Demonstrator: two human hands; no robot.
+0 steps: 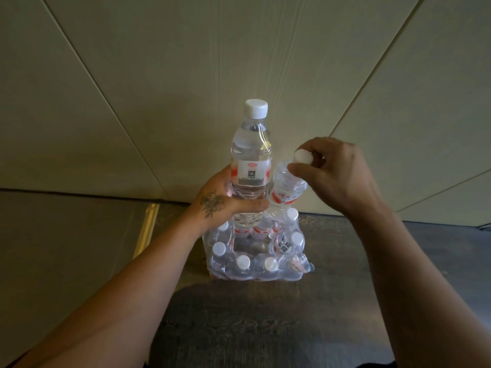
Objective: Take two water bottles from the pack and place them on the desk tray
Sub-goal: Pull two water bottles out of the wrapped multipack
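At the centre of the frame the left hand (225, 200) is clenched around the lower body of an upright water bottle (251, 160), its grip wrapped below the red-and-white label so that the white cap (256, 108) stands clear at the top. A dark flower tattoo shows on the back of this hand. This bottle is held above the pack, its base just over the rear row.

To the right of centre, the right hand (337, 171) pinches the neck of a second water bottle (285, 189) just under its white cap, thumb and fingers closed on it. This second bottle is tilted, its top leaning toward the right of the frame, and its lower end sits down among the bottles of the pack. The two held bottles are just beside each other, and I cannot tell whether they touch.

Below both hands, at lower centre, the shrink-wrapped pack of water bottles (255, 256) stands on the dark wood-grain counter (265, 328). Its clear plastic film is torn open on top, and several white caps show through around an open gap in the middle. Pale wall panels (159, 75) fill the upper frame behind the counter. The desk tray is not in view.
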